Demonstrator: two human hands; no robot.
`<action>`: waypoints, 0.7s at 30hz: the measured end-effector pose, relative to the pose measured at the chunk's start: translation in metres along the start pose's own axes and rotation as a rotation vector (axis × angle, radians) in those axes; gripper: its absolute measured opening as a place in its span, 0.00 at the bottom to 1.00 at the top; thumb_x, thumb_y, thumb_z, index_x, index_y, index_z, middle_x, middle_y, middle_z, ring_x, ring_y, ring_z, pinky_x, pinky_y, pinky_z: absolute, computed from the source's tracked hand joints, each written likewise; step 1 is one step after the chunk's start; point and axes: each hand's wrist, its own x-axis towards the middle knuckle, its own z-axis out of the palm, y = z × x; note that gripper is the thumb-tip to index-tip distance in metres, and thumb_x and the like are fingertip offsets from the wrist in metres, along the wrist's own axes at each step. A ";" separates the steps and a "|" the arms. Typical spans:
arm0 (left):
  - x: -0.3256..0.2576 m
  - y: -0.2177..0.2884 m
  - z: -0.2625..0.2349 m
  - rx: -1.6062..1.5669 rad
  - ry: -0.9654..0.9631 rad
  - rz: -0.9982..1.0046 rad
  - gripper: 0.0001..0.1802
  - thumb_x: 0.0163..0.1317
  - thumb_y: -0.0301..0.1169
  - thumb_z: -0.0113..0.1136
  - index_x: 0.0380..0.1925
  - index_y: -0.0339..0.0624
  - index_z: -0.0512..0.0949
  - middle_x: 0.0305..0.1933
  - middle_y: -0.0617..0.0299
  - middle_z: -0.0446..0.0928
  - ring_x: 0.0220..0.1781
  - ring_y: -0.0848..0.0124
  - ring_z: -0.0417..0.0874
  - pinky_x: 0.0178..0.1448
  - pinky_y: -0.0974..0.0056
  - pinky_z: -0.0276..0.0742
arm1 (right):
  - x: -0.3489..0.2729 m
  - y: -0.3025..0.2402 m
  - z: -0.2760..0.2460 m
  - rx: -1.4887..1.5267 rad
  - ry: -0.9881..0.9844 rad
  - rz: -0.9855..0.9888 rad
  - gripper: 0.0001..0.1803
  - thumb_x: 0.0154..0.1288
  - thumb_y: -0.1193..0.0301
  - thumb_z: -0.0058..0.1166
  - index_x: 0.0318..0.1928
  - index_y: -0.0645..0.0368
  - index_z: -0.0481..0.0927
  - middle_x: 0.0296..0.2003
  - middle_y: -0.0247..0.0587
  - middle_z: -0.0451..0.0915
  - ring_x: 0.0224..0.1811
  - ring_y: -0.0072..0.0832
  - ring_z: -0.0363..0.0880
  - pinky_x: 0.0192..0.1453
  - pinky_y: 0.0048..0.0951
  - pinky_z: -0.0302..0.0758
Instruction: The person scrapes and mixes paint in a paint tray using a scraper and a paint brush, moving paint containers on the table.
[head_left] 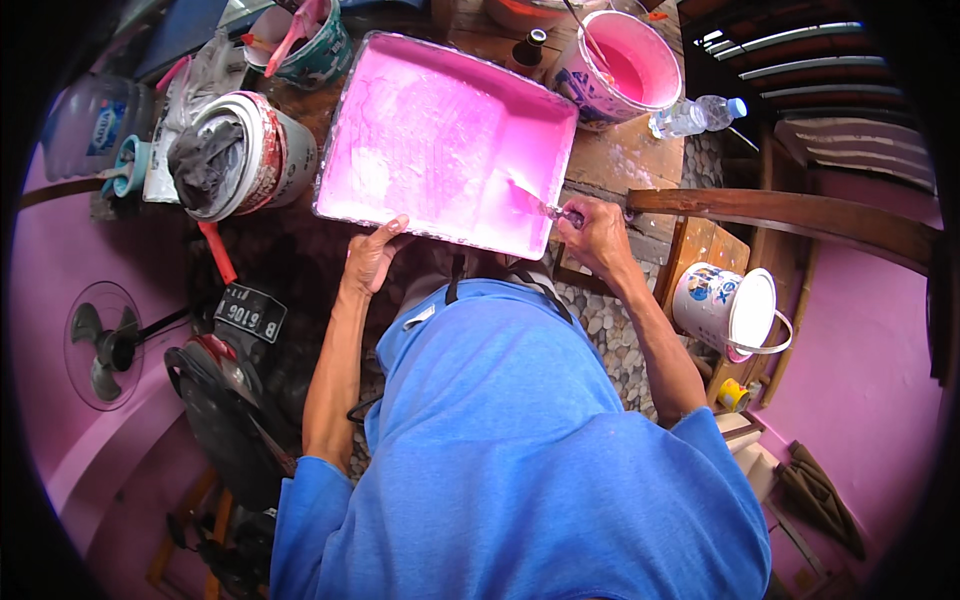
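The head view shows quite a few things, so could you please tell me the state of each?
Paint tray, coated inside with pink paint.
Left hand, gripping the tray's near rim.
Right hand, closed round the scraper.
Scraper, blade against the tray's painted inside.
Paint bucket, open, pink paint inside.
Green bucket, open, tools inside.
Clear bottle, capped.
Fan, blades distinct, apparently still.

There are two bare hands (372, 260) (598, 238), one pink-coated rectangular tray (420, 140), one dark-handled scraper (548, 209), four round plastic buckets (320, 62) (290, 155) (583, 88) (703, 305), one clear blue-capped plastic bottle (683, 119), one dark white-capped bottle (524, 55) and one round grey-bladed fan (106, 348)
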 end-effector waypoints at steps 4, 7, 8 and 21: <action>-0.001 0.000 0.000 -0.008 0.010 -0.009 0.12 0.58 0.25 0.64 0.41 0.28 0.80 0.44 0.56 0.81 0.49 0.67 0.80 0.59 0.56 0.75 | -0.009 -0.004 0.002 -0.071 -0.082 0.017 0.10 0.49 0.74 0.56 0.31 0.69 0.81 0.22 0.55 0.79 0.23 0.40 0.80 0.31 0.35 0.75; 0.000 0.001 0.000 -0.003 0.005 -0.006 0.12 0.58 0.26 0.64 0.41 0.29 0.80 0.44 0.56 0.81 0.49 0.67 0.80 0.59 0.56 0.75 | -0.013 0.000 0.003 -0.009 -0.067 0.083 0.10 0.49 0.73 0.56 0.31 0.69 0.81 0.22 0.54 0.79 0.23 0.38 0.81 0.30 0.35 0.75; 0.000 0.001 0.001 -0.004 -0.003 -0.002 0.12 0.58 0.26 0.64 0.40 0.29 0.80 0.44 0.56 0.81 0.49 0.67 0.80 0.59 0.56 0.75 | -0.014 0.003 0.004 -0.006 -0.031 0.098 0.10 0.49 0.74 0.56 0.31 0.69 0.81 0.21 0.54 0.79 0.23 0.37 0.81 0.30 0.35 0.75; -0.003 0.005 0.007 0.009 0.020 -0.013 0.12 0.57 0.25 0.65 0.40 0.31 0.80 0.43 0.57 0.81 0.50 0.67 0.80 0.59 0.55 0.74 | -0.018 -0.006 0.006 0.057 -0.070 0.176 0.12 0.48 0.73 0.54 0.31 0.71 0.81 0.24 0.60 0.79 0.28 0.47 0.82 0.37 0.38 0.77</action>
